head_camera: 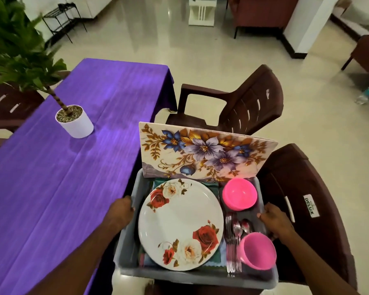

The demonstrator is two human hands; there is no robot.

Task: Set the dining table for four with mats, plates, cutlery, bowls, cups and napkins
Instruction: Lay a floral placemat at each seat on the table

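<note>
A grey tray (126,241) is carried beside the worktop (62,156), which is covered with a purple cloth; only a potted plant (75,121) stands on it. The left hand (121,211) is curled over the left rim of the tray, and the right hand (273,220) is curled over the right rim, so both grips are closed on the tray. All the things for the task are inside it. The floral mats (207,154) stand on edge against the far wall. The white plates (180,224) with roses lie flat on folded napkins (213,186). The pink bowls (240,194) are stacked at the far right, the cutlery (234,237) lies in the right compartment, and the pink cups (257,251) lie tilted at the near right. Two brown chairs (239,103) stand just beside the tray.

It is judged that no place is set yet and that the tray must first be put down. It is best kept level, because the mats only lean and could fall forward. The tray is better lowered on the near part of the worktop, well apart from the plant, and released only when the base rests fully on the cloth.
</note>
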